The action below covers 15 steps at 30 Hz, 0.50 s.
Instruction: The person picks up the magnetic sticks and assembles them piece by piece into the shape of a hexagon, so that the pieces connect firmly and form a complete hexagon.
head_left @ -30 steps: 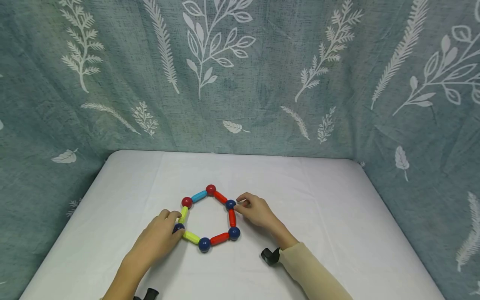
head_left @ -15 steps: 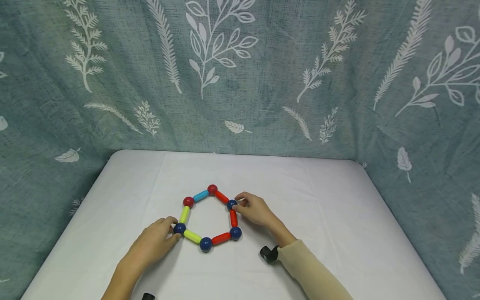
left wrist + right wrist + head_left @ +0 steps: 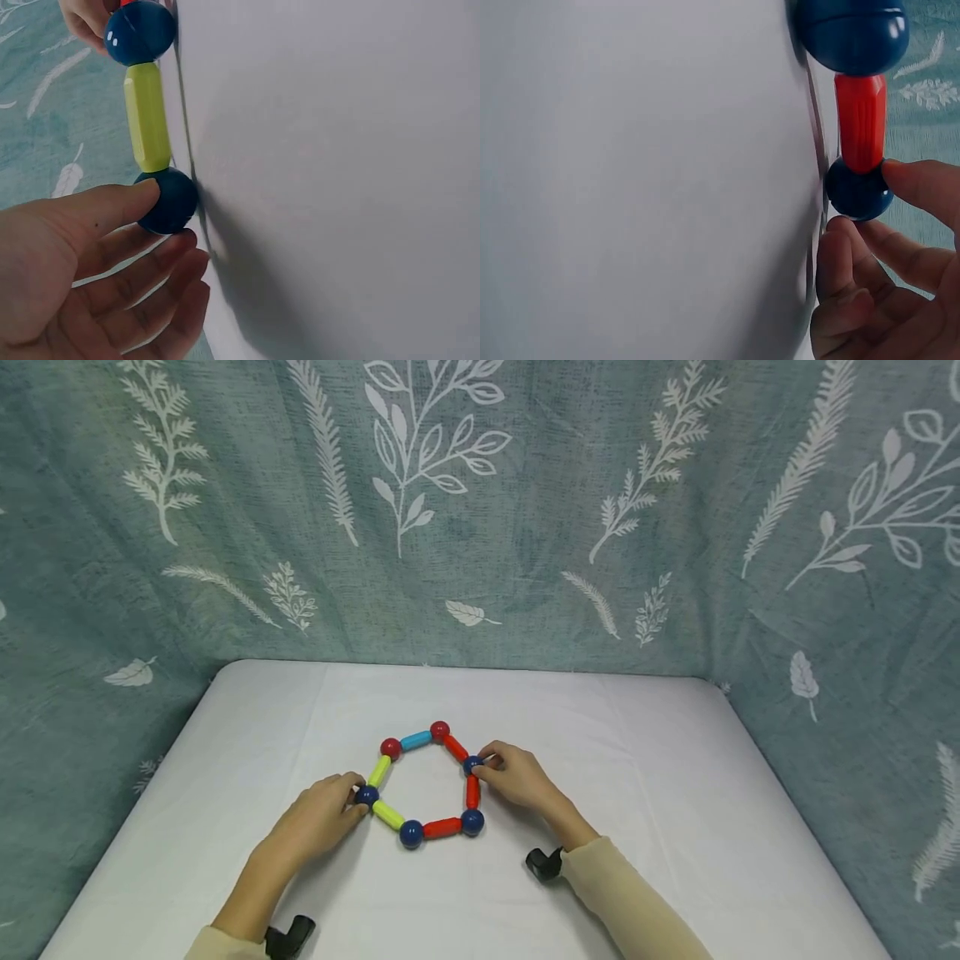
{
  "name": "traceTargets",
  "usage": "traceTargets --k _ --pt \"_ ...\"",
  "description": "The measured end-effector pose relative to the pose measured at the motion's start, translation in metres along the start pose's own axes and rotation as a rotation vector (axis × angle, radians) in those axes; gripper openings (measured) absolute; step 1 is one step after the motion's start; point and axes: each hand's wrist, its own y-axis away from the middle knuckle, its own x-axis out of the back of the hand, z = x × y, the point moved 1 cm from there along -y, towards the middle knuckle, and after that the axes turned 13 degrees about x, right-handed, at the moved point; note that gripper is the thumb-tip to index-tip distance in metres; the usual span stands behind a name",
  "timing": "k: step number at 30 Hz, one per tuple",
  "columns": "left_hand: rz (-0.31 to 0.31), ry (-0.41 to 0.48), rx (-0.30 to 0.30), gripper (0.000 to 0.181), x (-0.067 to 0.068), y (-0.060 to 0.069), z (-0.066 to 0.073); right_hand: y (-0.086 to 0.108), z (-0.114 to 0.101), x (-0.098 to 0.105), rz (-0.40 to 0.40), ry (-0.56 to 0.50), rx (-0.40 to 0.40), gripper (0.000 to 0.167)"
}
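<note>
A closed six-sided ring of magnetic rods and balls lies on the white table. Pinched between my left hand's (image 3: 318, 817) thumb and fingers is the ring's leftmost blue ball (image 3: 171, 202). A yellow-green rod (image 3: 147, 116) joins it to the front blue ball (image 3: 412, 834). On the other side, my right hand (image 3: 519, 775) pinches the upper right blue ball (image 3: 859, 191), from which a red rod (image 3: 861, 120) runs to the lower right blue ball (image 3: 472, 822). Two red balls, one at the top (image 3: 440, 731), are linked by a light blue rod (image 3: 416, 741).
The white-covered table (image 3: 600, 735) stretches out around the ring. Behind it hangs a green curtain (image 3: 480, 585) with white leaf prints. A black wrist device (image 3: 543, 864) sits by the right sleeve, and another black device (image 3: 291, 937) by the left wrist.
My left hand has gone from lying over the leftmost blue ball to pinching it at the side. The ring's left and top parts have shifted right and a little toward the back.
</note>
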Motion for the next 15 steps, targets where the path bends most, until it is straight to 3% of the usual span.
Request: traceTargets --k 7,15 --pt "-0.037 0.005 -0.054 0.036 -0.008 -0.035 0.019 0.010 0.015 0.018 0.062 0.025 -0.065 0.028" --pt "-0.083 0.016 -0.093 0.038 -0.018 -0.063 0.045 0.019 0.034 0.038 0.112 0.042 -0.117 0.032"
